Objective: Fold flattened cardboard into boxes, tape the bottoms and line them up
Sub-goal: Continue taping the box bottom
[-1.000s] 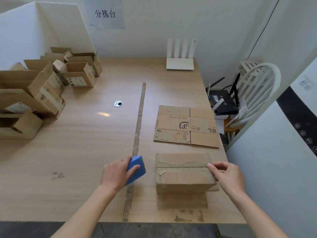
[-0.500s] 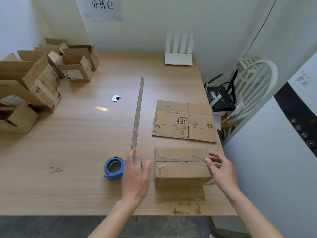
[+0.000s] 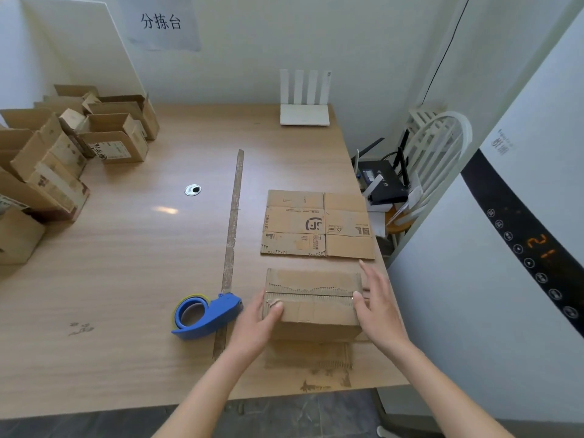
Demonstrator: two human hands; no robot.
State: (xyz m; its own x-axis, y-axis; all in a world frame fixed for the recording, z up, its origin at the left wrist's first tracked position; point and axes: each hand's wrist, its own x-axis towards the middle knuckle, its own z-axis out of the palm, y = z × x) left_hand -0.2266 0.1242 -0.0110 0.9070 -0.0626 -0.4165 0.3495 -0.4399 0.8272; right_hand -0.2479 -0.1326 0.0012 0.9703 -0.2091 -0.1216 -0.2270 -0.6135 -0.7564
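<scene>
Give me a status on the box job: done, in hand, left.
Done: several folded boxes stand grouped at the table's far left. In hand: the left hand and right hand flank a box with its flaps closed; tape on the seam isn't clear. The tape dispenser lies beside it. Left: one flat cardboard sheet to fold.

You have a plain brown box [image 3: 313, 303] in front of you, its top seam edged with jagged pale tape. The tape dispenser [image 3: 207, 314] beside it is bright blue, with a yellowish rim on the roll. The flattened cardboard [image 3: 317, 224] is the same brown, printed with black logos and marks. Your table [image 3: 126, 263] is light wood grain, crossed by a dull grey-brown strip [image 3: 233, 216]. The router [image 3: 305, 99] at the back is white, and the folded boxes [image 3: 47, 159] are brown with pale labels.
</scene>
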